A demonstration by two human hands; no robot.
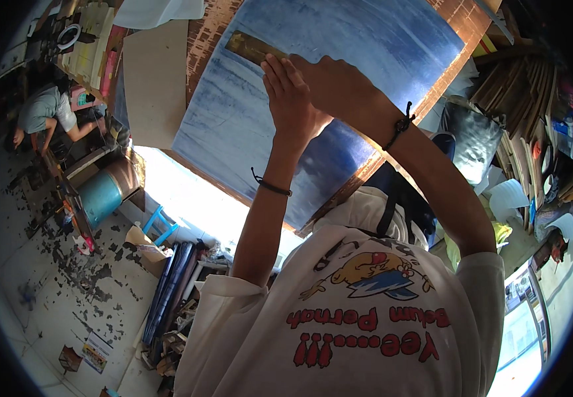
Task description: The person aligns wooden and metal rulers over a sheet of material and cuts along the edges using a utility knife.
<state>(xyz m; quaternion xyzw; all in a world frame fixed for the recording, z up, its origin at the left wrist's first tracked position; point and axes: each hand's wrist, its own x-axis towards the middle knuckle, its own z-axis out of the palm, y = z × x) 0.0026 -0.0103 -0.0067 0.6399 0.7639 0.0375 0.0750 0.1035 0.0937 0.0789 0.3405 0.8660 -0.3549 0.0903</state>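
A large blue-and-whitish streaked sheet (233,119) lies on a worn brown tabletop (461,26). Across its upper part rests a flat brown strip (250,47), its left end showing. My right hand (339,83) is closed over the strip's other end, which it mostly hides; I cannot see the fingertips. Against it, my left hand (287,96) has its fingers stretched out, their tips beside the strip near the right hand's knuckles. Whether the left palm touches the strip or only the right hand is hidden.
A beige board (156,86) lies along the table's left side. At far left another person (45,112) bends over beside a blue-green drum (101,197). Dark rolls (167,291) stand at lower left. Wooden slats (518,92) and a dark shiny bag (473,139) crowd the right.
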